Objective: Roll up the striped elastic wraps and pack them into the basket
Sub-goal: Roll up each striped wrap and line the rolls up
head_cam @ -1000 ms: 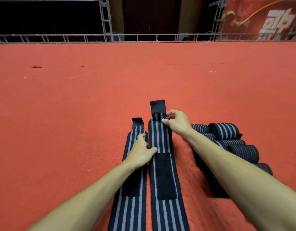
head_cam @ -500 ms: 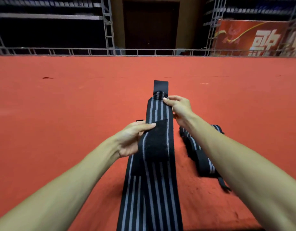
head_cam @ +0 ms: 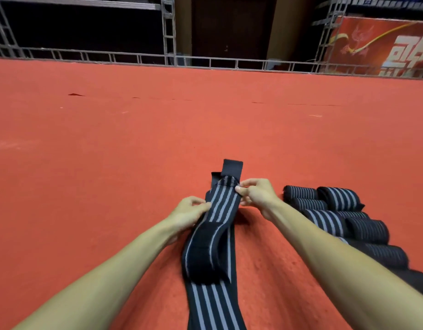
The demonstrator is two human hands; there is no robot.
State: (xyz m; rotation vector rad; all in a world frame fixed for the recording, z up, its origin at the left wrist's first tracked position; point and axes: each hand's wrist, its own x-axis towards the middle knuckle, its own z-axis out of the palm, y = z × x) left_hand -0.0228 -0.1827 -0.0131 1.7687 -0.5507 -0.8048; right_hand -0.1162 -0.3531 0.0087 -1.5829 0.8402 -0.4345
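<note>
— What do the hands have?

— Both hold one striped wrap [head_cam: 221, 202] near its far end. The right hand [head_cam: 257, 195] pinches its right edge between thumb and curled fingers. The left hand [head_cam: 189, 211] pinches the left edge a little nearer the body.

— Where does the wrap lie?

— In the middle of the red carpet [head_cam: 110, 151], running away from the person. Its far end is a plain black tab [head_cam: 232, 167], past the fingers. Nearer, the band humps up where a black fuzzy patch [head_cam: 201, 248] sits on it.

— And under it?

— A flat striped strip [head_cam: 212, 306] runs to the bottom edge. I cannot tell if it is a second wrap or the same one.

— Anything already rolled?

— Yes, a cluster of rolled wraps [head_cam: 339, 198] lies on the carpet beside the right forearm, packed side by side, touching. They are short fat cylinders, black with thin grey stripes.

— The surfaces?

— The wrap looks woven and stretchy, with grey lines along its length. The carpet is rough and pebbled. Beyond it stand a metal truss rail [head_cam: 205, 61] and a red banner [head_cam: 384, 44].
</note>
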